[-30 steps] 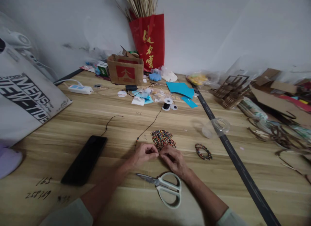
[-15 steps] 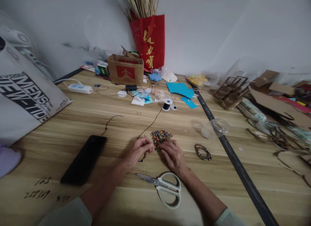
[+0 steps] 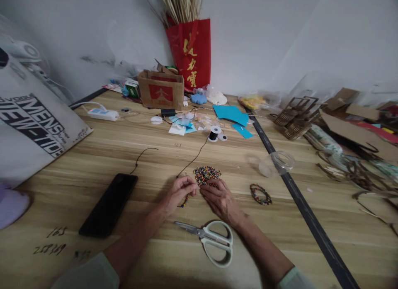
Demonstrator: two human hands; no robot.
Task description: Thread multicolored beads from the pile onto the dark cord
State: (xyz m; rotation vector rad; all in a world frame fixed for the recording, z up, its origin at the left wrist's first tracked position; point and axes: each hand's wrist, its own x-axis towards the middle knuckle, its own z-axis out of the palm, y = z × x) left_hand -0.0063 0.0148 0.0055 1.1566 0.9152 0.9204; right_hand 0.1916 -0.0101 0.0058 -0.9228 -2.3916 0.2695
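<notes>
My left hand [image 3: 182, 190] pinches a black cord; a short string of colored beads [image 3: 184, 201] hangs below its fingers. The cord [image 3: 194, 159] runs back from that hand to a white spool [image 3: 215, 133] wound with black. Close beside it, my right hand [image 3: 219, 197] lies low at the near edge of a pile of small multicolored beads [image 3: 207, 173]. Its fingers are pressed together, tips near my left fingertips; anything between them is too small to make out. Scissors [image 3: 207, 239] with pale handles rest in front of both hands. A finished-looking beaded bracelet [image 3: 260, 194] lies to the right.
A black phone [image 3: 108, 205] and a loose piece of cord [image 3: 140, 157] lie at left. Clear plastic lids [image 3: 281, 162] sit by a dark strip [image 3: 298, 197] across the table. Behind are blue sheets [image 3: 230, 114], a cardboard box [image 3: 161, 90] and a red bag [image 3: 195, 52].
My right hand's fingers have drawn together and moved slightly left, toward my left fingertips. The left hand keeps its pinch almost in place. The view has shifted a little.
</notes>
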